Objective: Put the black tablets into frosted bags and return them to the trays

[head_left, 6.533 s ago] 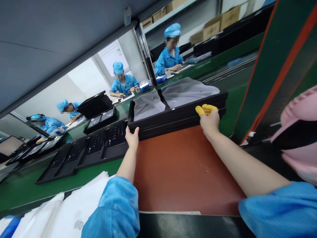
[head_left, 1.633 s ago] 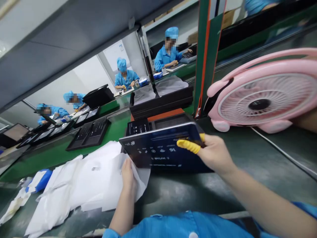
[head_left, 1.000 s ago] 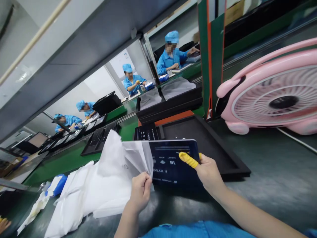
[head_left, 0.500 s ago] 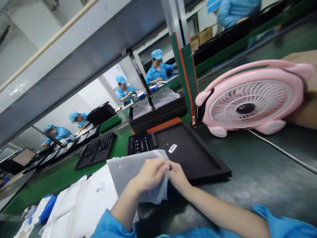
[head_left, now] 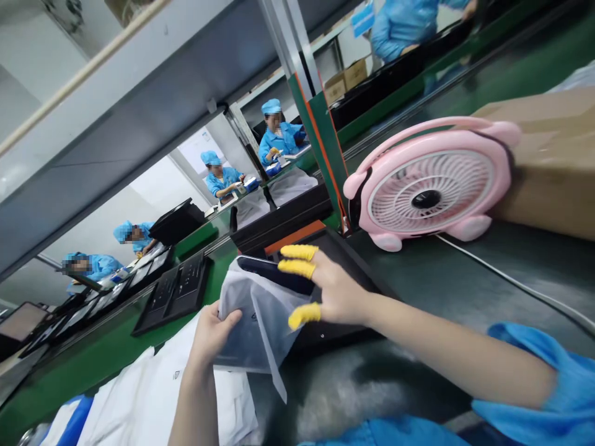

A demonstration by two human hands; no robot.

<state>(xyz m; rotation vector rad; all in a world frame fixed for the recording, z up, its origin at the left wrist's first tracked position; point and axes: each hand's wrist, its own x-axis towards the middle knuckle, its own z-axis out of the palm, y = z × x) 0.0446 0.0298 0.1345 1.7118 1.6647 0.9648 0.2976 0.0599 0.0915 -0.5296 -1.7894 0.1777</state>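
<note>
A translucent white plastic bag [head_left: 255, 316] is pinched at its left side by my left hand [head_left: 211, 331], thumb in front. A dark, narrow, rounded strip [head_left: 269, 271] shows along the bag's upper edge; whether it is a flat object or the bag's mouth, I cannot tell. My right hand [head_left: 334, 288] is open at the bag's right side, its fingers apart, with yellow finger cots on the thumb and two fingers. Behind that hand lies a black tray [head_left: 357, 257], partly hidden. A stack of white bags [head_left: 153, 384] lies to the lower left.
A pink fan [head_left: 432, 192] stands at the right, its white cable [head_left: 506, 275] crossing the bench. Behind it is a cardboard box [head_left: 553, 179]. A metal post [head_left: 320, 136] rises beyond the tray. Black trays [head_left: 171, 291] line the green belt, where several co-workers in blue sit.
My hands have moved apart. The left hand now holds the bag's left side, and the right hand has spread its fingers. The bag has lifted and tilted; the camera view has shifted right.
</note>
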